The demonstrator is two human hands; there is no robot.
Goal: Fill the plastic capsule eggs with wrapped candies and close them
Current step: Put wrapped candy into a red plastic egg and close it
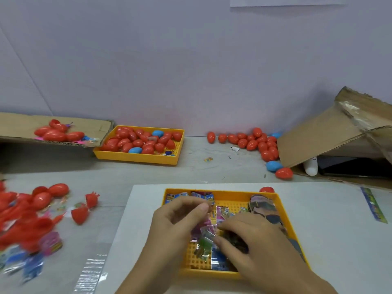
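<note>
I read this as the candy-picking step: both hands are down in the near yellow tray (283, 209), sorting through the wrapped candies (204, 240) heaped on its pegged floor. My left hand (176, 217) has its fingers curled, thumb and fingertips drawn together at the top of the pile; it seems to be pinching a wrapper, though blur keeps me from being sure. My right hand (252, 236) lies flatter over the right side of the heap, fingers loosely bent and pressing on the packets, and I cannot tell whether it has actually lifted one. No egg is in either hand. Open red egg halves (80, 215) lie on the desk (212, 166) to the left of the tray, beside a blurred pile of red eggs and more packets. A far yellow tray (135, 159) holds red and blue eggs (137, 143), and a further row of eggs (252, 143) sits by the wall near a cardboard box (318, 136). The next move, I judge, calls for separating a single candy cleanly from the tangle of slippery wrappers, then reaching left for an open half to drop it into before pressing the two halves together.
</note>
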